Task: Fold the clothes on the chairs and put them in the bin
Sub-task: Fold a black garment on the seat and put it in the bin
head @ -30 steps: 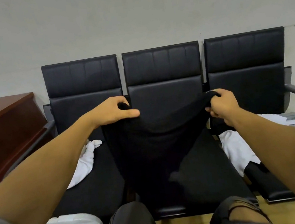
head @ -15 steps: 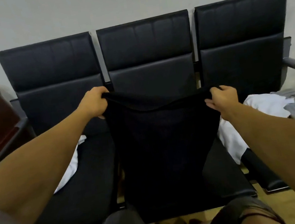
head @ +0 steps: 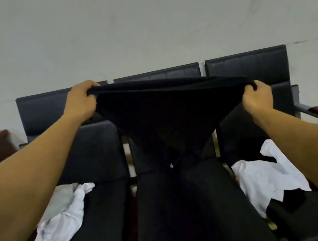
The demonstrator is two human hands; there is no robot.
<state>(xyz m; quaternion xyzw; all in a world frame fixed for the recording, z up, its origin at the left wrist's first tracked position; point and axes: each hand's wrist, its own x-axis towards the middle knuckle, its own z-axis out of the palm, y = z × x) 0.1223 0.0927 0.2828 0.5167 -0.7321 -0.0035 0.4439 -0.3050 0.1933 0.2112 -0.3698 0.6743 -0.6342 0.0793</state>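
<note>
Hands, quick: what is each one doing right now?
Left hand: gripping one top corner of the black garment.
Right hand: gripping the other top corner of the same garment.

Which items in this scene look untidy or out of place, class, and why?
Two white garments lie crumpled, unfolded: one on the left chair seat, one on the right chair seat. The black garment, stretched between the left hand and right hand, narrows to a bunched, twisted point above the middle seat.
</note>
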